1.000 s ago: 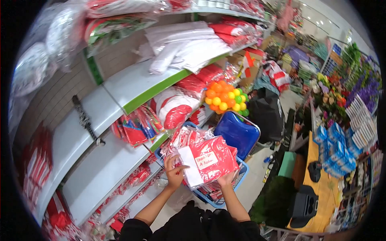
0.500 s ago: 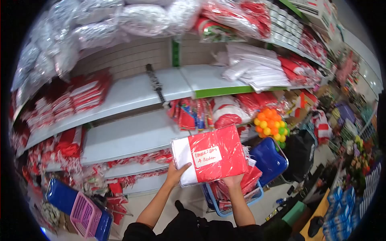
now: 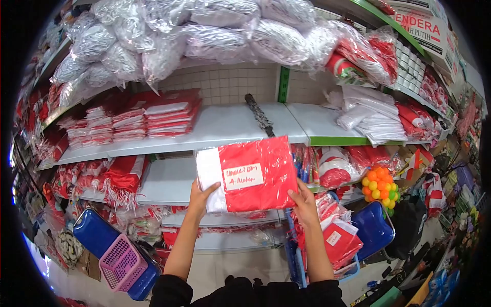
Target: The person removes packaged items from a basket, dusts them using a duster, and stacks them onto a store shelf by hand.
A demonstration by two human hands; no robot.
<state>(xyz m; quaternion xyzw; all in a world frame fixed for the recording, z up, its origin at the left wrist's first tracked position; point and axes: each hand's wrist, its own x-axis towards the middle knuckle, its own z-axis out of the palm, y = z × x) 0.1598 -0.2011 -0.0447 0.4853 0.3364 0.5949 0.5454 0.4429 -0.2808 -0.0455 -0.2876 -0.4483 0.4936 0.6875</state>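
A plastic-wrapped red and white cloth packet [image 3: 261, 192] with a handwritten white label is held up in front of the shelves. My left hand [image 3: 202, 198] grips its lower left edge, thumb on the front and fingers behind. On its lower right corner, my right hand [image 3: 304, 202] is closed the same way. Below and to the right of the packet, a blue basket [image 3: 298, 261] holds more red and white packets [image 3: 341, 244]. Stacked red and white packets [image 3: 171, 115] lie on the shelf [image 3: 220, 125] behind, left of a dark patterned strap [image 3: 259, 116].
Clear bags of white goods [image 3: 220, 43] fill the top shelf. Folded white cloths [image 3: 371, 115] lie at the right. A pink basket [image 3: 121, 263] rests on a blue chair [image 3: 140, 281] at lower left; another blue chair [image 3: 372, 229] and coloured balls [image 3: 379, 185] are at right.
The view has swung left towards the shelves. The packet has come up away from the basket, and my right hand has moved from beneath it to its right corner.
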